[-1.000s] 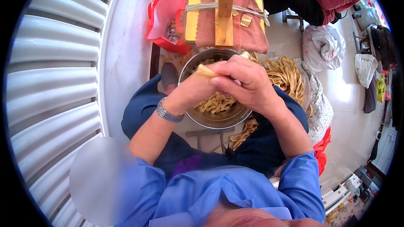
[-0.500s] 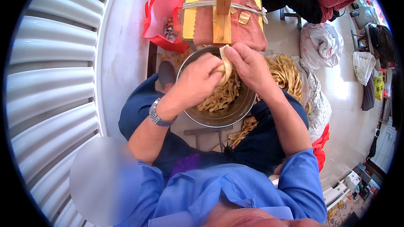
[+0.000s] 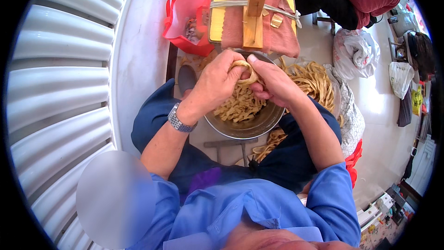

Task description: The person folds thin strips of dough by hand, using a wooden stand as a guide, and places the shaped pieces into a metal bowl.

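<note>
My left hand and my right hand are closed on a pale tan strip, bent into a loop between their fingers, above a steel bowl. Short, curled tan pieces fill the bottom of the bowl. Just beyond it stands a yellow board with pink cloth, an upright wooden block and a pale cord tied across, plus a few small tan scraps. A pile of long tan strips lies right of the bowl.
A red bag stands at back left beside the board. A white ribbed radiator runs along my left. A seated person in maroon and black is at back right. White plastic bags, cloth and loose strips lie around on the right.
My hands were crowded together with the strip pointing left; then it hung upright between them. Now it is looped, and my left hand has moved up toward the board.
</note>
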The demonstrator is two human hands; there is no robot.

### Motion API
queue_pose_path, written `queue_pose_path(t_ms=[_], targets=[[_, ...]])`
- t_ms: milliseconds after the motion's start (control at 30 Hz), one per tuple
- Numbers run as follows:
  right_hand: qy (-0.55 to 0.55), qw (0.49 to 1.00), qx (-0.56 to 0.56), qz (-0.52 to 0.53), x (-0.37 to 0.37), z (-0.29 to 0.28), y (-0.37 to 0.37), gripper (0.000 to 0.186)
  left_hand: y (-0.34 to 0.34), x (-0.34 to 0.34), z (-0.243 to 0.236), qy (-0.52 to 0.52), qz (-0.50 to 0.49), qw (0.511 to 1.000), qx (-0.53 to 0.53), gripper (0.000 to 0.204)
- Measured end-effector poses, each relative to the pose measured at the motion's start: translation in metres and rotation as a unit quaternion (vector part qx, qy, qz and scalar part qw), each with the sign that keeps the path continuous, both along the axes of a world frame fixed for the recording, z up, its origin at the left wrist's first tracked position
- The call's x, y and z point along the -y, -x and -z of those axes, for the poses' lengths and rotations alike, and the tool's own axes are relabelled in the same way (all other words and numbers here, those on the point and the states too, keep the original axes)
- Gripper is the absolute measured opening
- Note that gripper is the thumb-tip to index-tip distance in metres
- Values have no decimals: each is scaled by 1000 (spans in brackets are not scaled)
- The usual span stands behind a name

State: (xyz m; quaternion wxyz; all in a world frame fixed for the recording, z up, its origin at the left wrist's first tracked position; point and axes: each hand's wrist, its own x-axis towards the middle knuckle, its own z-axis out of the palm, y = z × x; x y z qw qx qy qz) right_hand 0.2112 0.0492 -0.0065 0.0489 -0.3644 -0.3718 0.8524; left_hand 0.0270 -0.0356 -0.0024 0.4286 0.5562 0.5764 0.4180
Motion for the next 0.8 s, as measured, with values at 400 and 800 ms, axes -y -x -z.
queue_pose_path(t_ms=[400,800], targets=[[-128,990,-41,48,1,-16,-5,33,2,0,-5,25,8,956,293,36],[-122,990,-60,43,16,-15,10,41,-9,2,5,-113,-62,992,-12,34]])
